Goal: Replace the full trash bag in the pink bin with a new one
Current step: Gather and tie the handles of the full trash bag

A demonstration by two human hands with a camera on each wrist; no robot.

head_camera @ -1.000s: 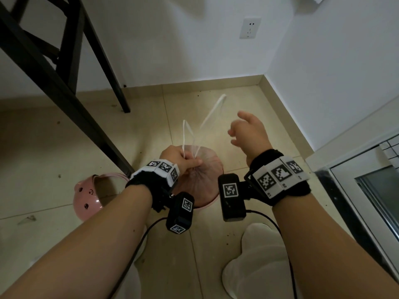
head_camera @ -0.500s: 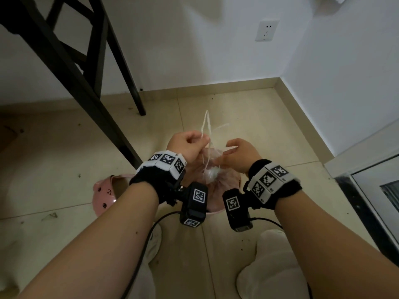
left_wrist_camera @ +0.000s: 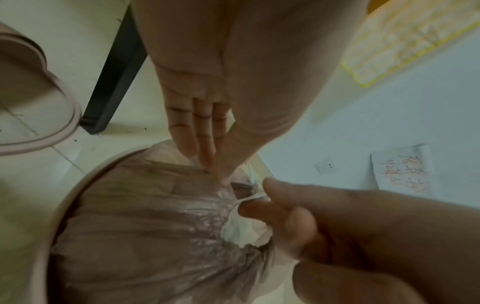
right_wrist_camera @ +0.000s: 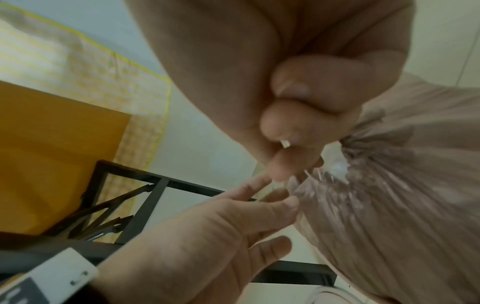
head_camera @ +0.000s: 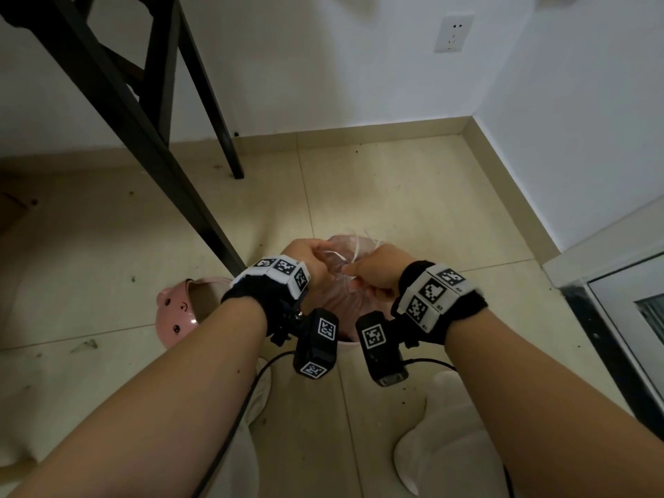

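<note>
The pink bin (head_camera: 346, 342) stands on the floor under my hands, its rim (left_wrist_camera: 64, 195) round a full pinkish trash bag (head_camera: 345, 292). The bag (left_wrist_camera: 155, 216) is gathered to a tight neck (right_wrist_camera: 402, 185). A white drawstring (head_camera: 355, 248) loops up from that neck. My left hand (head_camera: 305, 255) pinches it between thumb and straight fingers (left_wrist_camera: 218, 172), just over the neck (right_wrist_camera: 280, 197). My right hand (head_camera: 373, 271) is curled into a fist and pinches the drawstring (left_wrist_camera: 249, 198) (right_wrist_camera: 285, 143) close beside the left.
The bin's pink lid (head_camera: 176, 314) with a face on it lies on the floor to the left. Black table legs (head_camera: 143, 138) rise behind it. White walls meet in a corner ahead, with a socket (head_camera: 453, 33). A door frame (head_camera: 611, 318) runs along the right. My slippered foot (head_camera: 449, 425) is below.
Both hands have come down and together onto the bag's neck. The right hand, free a second ago, now pinches the drawstring, whose long upright loops have become short ones.
</note>
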